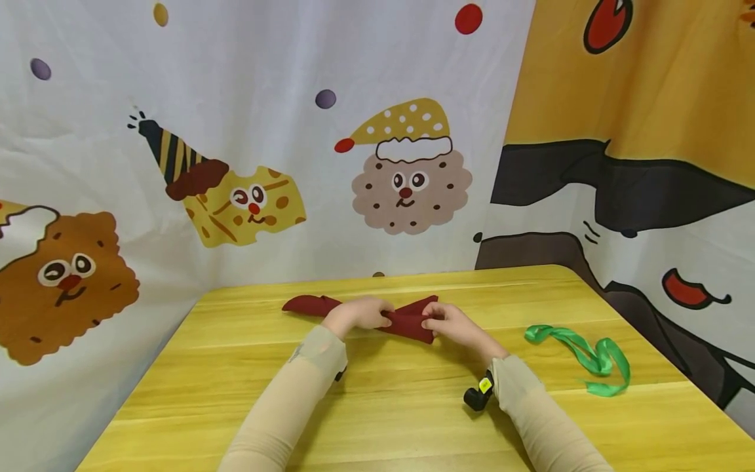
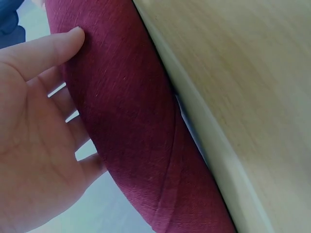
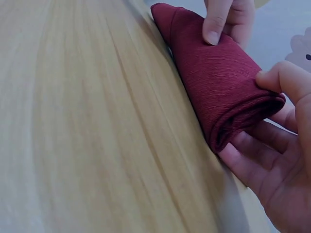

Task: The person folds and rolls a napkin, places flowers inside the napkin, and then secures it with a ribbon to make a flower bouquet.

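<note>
A dark red cloth [image 1: 407, 324], rolled into a loose tube, lies across the far half of the table, with a pointed corner sticking up behind it. My left hand [image 1: 367, 313] holds the roll near its middle; in the left wrist view the thumb lies on top of the cloth [image 2: 126, 111] and the fingers go behind it. At the right end, my right hand [image 1: 451, 322] grips the roll. The right wrist view shows that thumb on the upper layer of the cloth [image 3: 218, 68] and the fingers under the open, spiralled end.
A crumpled green ribbon [image 1: 598, 360] lies on the right side of the wooden table [image 1: 401, 419]. Behind the table hangs a white curtain [image 1: 265, 78] printed with cartoon biscuits and cheese.
</note>
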Demonstrator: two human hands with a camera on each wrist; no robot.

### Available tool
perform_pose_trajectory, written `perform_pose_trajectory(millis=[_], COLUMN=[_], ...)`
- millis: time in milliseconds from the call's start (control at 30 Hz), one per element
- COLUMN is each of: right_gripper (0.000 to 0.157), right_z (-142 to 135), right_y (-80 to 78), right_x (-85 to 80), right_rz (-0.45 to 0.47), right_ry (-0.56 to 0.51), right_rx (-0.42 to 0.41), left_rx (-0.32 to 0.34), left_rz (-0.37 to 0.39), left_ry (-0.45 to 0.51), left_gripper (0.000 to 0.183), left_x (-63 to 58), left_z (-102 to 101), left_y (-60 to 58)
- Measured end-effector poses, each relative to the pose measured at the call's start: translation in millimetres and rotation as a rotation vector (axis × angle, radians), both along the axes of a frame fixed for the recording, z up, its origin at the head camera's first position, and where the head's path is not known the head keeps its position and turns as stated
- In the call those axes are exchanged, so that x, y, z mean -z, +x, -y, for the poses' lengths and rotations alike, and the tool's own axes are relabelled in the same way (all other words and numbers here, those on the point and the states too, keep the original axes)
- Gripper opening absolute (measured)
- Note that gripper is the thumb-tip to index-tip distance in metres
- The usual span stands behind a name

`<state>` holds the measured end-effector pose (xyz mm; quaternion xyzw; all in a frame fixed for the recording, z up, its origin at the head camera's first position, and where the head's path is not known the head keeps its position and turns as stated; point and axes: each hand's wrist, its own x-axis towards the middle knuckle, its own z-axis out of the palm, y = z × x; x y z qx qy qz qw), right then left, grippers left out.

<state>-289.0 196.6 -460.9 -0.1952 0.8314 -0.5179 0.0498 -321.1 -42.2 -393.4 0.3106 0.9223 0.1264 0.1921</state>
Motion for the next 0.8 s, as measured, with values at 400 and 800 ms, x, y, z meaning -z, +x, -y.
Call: perform_pose_trajectory(millis=[400, 800], right_gripper=[0.023, 0.022], right_z=[-2.1, -5.3], right_y=[-4.1, -7.7], right_x=[3.9, 10.7], right_rz=[0.101, 0.042], right_ry=[-0.174, -0.066], right_rx=[0.065, 0.26], left_rx=[-0.044, 0.014], left_rz=[-0.257, -0.321], left_ry=[-0.007, -0.004], left_gripper=[0.031, 0.05], left_x=[1.0, 12.2], left_z=[-10.0, -12.5], left_y=[-2.8, -0.9])
